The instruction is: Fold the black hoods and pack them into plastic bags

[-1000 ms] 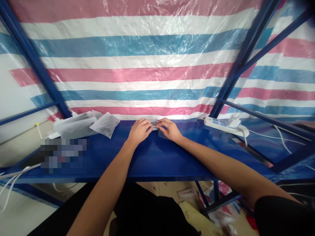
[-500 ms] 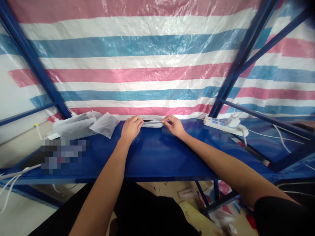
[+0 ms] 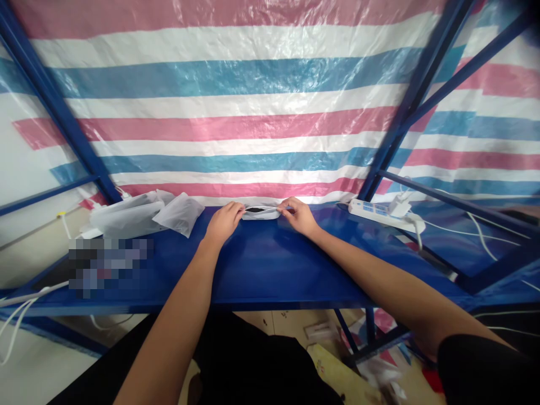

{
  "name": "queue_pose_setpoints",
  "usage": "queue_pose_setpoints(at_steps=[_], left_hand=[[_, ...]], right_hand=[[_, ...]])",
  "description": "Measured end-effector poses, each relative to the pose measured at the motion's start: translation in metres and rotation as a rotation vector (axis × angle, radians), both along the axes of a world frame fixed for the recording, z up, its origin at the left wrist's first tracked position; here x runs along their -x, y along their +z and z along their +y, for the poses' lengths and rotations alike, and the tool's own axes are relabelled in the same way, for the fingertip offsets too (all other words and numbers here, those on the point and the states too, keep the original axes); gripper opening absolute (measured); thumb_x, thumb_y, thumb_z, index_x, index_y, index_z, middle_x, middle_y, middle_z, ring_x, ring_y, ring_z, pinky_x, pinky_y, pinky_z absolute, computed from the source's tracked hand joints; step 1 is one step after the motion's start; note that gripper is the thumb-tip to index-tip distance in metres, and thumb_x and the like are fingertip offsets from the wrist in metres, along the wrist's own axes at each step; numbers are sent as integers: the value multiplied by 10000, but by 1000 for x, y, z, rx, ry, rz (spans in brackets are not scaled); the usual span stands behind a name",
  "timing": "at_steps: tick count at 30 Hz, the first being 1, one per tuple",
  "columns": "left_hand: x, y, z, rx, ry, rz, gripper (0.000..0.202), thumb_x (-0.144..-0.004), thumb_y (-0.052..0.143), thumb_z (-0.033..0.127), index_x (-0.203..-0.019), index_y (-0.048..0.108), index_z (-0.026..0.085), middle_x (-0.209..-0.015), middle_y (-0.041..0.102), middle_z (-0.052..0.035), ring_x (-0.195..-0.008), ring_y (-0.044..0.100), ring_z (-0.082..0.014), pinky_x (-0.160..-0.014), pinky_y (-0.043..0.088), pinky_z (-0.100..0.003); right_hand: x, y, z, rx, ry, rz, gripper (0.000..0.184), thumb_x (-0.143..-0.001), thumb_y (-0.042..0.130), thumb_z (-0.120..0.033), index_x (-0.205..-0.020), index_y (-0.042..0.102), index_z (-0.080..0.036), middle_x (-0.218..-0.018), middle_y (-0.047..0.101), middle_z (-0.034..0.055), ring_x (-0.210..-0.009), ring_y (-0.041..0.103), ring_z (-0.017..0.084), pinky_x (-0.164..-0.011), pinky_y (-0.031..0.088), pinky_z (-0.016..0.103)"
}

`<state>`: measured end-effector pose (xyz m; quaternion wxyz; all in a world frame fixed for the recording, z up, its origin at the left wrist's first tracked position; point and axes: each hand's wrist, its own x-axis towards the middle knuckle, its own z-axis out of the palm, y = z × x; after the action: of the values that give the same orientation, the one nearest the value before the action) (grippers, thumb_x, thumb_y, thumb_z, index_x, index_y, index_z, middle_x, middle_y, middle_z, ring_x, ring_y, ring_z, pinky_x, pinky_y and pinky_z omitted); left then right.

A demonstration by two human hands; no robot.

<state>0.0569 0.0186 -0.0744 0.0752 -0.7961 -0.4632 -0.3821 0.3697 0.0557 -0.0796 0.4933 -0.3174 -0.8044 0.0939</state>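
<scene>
At the far side of the blue table, a small whitish plastic bag (image 3: 262, 216) lies between my hands, its mouth parted and something dark showing inside. My left hand (image 3: 224, 224) pinches the bag's left corner between thumb and fingers. On the opposite corner, my right hand (image 3: 298, 216) has the rim in a similar pinch. What the dark content is, I cannot make out.
Frosted plastic bags (image 3: 130, 216) lie at the back left, near a blurred-out patch (image 3: 110, 267). A white power strip (image 3: 382, 215) with plugs and cables sits at the right. Blue metal posts (image 3: 405, 121) frame a striped plastic sheet (image 3: 236, 124) behind the table (image 3: 270, 270).
The bag's mouth gapes wider than before, showing more of the dark inside. My left hand has shifted very slightly left and down; my right hand stays nearly in place.
</scene>
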Motion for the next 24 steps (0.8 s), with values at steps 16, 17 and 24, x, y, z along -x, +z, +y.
queue_pose_setpoints(at_steps=[16,17,24], left_hand=[[-4,5,-3,24,54,232,21,-986,662,205,-975,655,222,-1037,725,-80,-1038,686,-272,-910,532,-379],[-5,6,-4,43,65,248,45,-956,682,196,-955,648,225,-1032,726,-76,-1032,688,-271,-909,529,-377],[-15,7,-7,191,147,284,63,-926,698,230,-916,636,235,-1045,740,-88,-1033,699,-288,-833,508,-375]], right_hand=[[-5,2,4,-54,58,-39,264,-1078,657,-485,-995,743,-249,-1021,742,97,-937,722,273,-857,609,442],[-5,2,5,-68,65,-40,253,-1082,656,-473,-999,741,-249,-1015,737,93,-926,719,267,-843,606,434],[-7,3,1,-138,125,-99,180,-1110,612,-369,-1055,732,-247,-1043,727,101,-938,714,263,-850,587,433]])
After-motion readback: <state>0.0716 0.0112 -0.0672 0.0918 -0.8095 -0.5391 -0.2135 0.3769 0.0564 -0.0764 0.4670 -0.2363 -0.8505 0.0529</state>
